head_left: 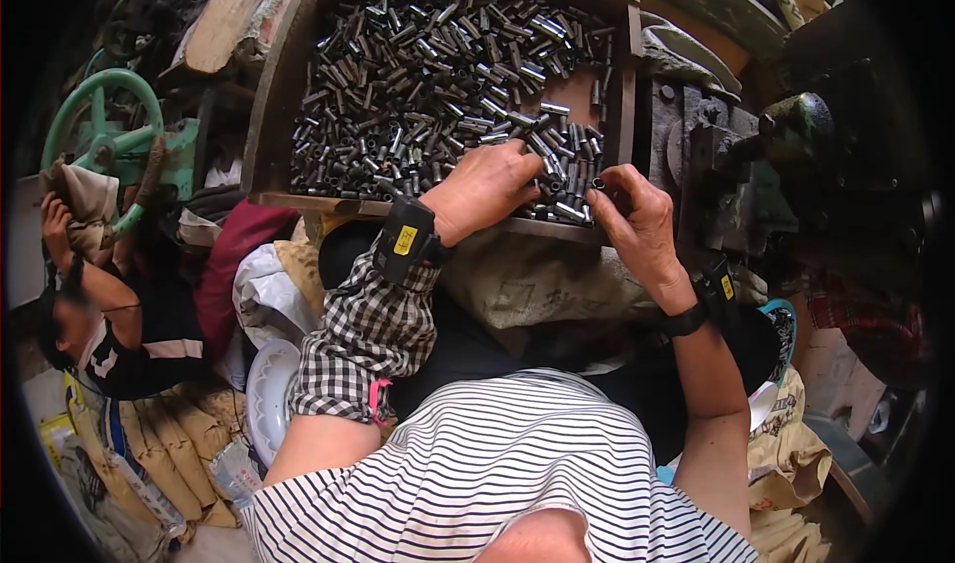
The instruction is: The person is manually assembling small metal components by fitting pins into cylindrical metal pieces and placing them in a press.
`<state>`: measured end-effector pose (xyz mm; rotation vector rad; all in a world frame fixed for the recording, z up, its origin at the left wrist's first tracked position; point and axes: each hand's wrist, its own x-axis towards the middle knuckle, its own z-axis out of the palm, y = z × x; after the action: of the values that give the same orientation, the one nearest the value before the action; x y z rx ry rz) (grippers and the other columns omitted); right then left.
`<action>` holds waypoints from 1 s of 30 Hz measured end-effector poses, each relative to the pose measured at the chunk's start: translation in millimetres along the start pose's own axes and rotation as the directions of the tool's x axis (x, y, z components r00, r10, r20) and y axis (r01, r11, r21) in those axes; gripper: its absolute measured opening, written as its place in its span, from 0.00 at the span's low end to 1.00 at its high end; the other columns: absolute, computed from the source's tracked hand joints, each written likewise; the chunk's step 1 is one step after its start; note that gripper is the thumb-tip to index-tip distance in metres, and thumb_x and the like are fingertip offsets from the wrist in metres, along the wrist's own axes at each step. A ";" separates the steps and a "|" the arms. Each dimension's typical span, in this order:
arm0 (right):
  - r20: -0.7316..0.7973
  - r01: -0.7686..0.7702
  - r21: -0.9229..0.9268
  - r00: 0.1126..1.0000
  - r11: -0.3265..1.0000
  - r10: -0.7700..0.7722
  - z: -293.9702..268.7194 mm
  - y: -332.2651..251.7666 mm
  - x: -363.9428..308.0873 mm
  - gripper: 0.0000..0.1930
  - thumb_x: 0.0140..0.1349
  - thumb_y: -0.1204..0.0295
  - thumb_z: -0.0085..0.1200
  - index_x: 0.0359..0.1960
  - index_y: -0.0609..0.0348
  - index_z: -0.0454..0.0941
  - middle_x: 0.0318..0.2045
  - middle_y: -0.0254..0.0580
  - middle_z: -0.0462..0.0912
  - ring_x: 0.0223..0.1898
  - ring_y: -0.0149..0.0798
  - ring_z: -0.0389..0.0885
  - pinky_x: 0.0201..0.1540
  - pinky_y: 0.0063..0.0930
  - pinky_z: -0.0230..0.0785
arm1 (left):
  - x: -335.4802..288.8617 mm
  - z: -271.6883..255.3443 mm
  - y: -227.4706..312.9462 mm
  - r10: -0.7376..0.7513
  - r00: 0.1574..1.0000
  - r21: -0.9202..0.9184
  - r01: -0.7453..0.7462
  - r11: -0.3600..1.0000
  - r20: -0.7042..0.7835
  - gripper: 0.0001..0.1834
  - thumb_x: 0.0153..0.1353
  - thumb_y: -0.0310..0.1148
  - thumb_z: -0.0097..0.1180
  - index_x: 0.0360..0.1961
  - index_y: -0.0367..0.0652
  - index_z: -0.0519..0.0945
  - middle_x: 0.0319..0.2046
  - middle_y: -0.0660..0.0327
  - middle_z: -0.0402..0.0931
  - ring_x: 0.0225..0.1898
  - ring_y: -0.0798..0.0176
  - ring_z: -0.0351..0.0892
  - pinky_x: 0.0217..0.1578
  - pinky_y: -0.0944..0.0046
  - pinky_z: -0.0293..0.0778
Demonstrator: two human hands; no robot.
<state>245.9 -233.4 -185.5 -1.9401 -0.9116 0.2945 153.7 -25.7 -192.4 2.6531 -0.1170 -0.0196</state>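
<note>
A shallow wooden tray [267, 105] in front of me holds a heap of short metal tubes [418, 95], some shiny, some dark. My left hand [484, 191] reaches over the tray's near edge. Its fingers are curled together down among the tubes, and their tips are partly hidden, so what they grip does not show. Close by on the right, my right hand [642, 223] pinches a small metal tube between thumb and forefinger at the near right corner, its round open end showing. Several shiny tubes lie between the two hands.
Dark, greasy machinery [696, 135] stands right of the tray. On the left, another person grips a cloth beside a green handwheel [99, 145]. A pale sack [537, 280] lies below the tray's front edge. A white basin [274, 394] sits by my left elbow.
</note>
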 end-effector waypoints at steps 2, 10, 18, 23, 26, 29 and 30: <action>0.000 -0.004 0.017 1.000 1.000 0.004 0.6 1.5 -0.2 0.10 0.53 0.75 0.59 0.35 0.65 0.73 0.28 0.50 0.79 0.30 0.47 0.80 0.33 0.33 0.70 | -1.0 -2.1 -0.4 0.023 0.999 -0.079 -0.025 0.997 -0.030 0.11 0.51 0.30 0.62 0.36 0.40 0.76 0.32 0.54 0.72 0.34 0.48 0.76 0.34 0.55 0.72; 0.062 -0.266 0.543 0.958 0.797 0.279 2.1 -9.2 -3.1 0.06 0.60 0.75 0.55 0.37 0.63 0.74 0.23 0.33 0.78 0.21 0.22 0.76 0.20 0.15 0.67 | 6.4 5.1 15.1 -0.100 0.966 -0.532 -0.045 0.845 -0.240 0.11 0.61 0.35 0.56 0.37 0.36 0.76 0.25 0.63 0.73 0.28 0.70 0.72 0.28 0.69 0.70; 0.182 -0.393 0.711 0.904 0.584 0.387 -1.8 -7.4 -1.9 0.07 0.61 0.74 0.55 0.37 0.64 0.73 0.26 0.35 0.80 0.24 0.28 0.82 0.19 0.12 0.68 | 4.6 6.9 35.6 -0.271 0.955 -0.844 0.241 0.479 0.119 0.13 0.65 0.38 0.52 0.37 0.37 0.76 0.26 0.69 0.73 0.23 0.79 0.70 0.22 0.77 0.70; 0.127 -0.344 0.809 0.894 0.477 0.430 0.7 -9.4 0.5 0.07 0.61 0.73 0.56 0.37 0.64 0.73 0.27 0.37 0.81 0.26 0.29 0.83 0.20 0.12 0.69 | 3.5 0.9 40.1 -0.252 0.957 -0.937 0.213 0.277 0.143 0.12 0.62 0.33 0.57 0.40 0.33 0.77 0.27 0.66 0.76 0.24 0.75 0.76 0.25 0.74 0.75; 0.154 -0.360 0.786 0.901 0.503 0.405 3.5 -6.2 -0.8 0.08 0.61 0.73 0.56 0.37 0.64 0.73 0.27 0.36 0.81 0.26 0.28 0.83 0.20 0.12 0.68 | 3.1 1.2 33.8 -0.238 0.954 -0.890 0.264 0.372 0.184 0.10 0.59 0.31 0.58 0.38 0.34 0.78 0.27 0.63 0.78 0.25 0.73 0.77 0.25 0.72 0.75; 0.119 -0.333 0.676 0.930 0.658 0.348 3.9 -3.1 -2.3 0.09 0.60 0.72 0.58 0.37 0.63 0.73 0.27 0.35 0.81 0.27 0.28 0.83 0.19 0.11 0.67 | 3.4 5.4 29.6 -0.100 0.995 -0.758 0.080 0.648 0.019 0.09 0.56 0.30 0.61 0.34 0.34 0.79 0.27 0.61 0.76 0.25 0.69 0.78 0.26 0.69 0.73; 0.120 -0.334 0.676 0.930 0.657 0.348 3.5 -4.4 -2.1 0.09 0.60 0.72 0.58 0.37 0.63 0.73 0.27 0.35 0.81 0.27 0.28 0.83 0.19 0.11 0.67 | 3.5 5.3 30.0 -0.101 0.995 -0.758 0.081 0.647 0.020 0.09 0.56 0.30 0.61 0.34 0.34 0.79 0.27 0.61 0.76 0.25 0.69 0.78 0.26 0.69 0.73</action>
<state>240.5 -231.3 -184.0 -1.3761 -0.3145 0.7279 154.7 -54.9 -183.1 1.7958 0.0363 -0.0570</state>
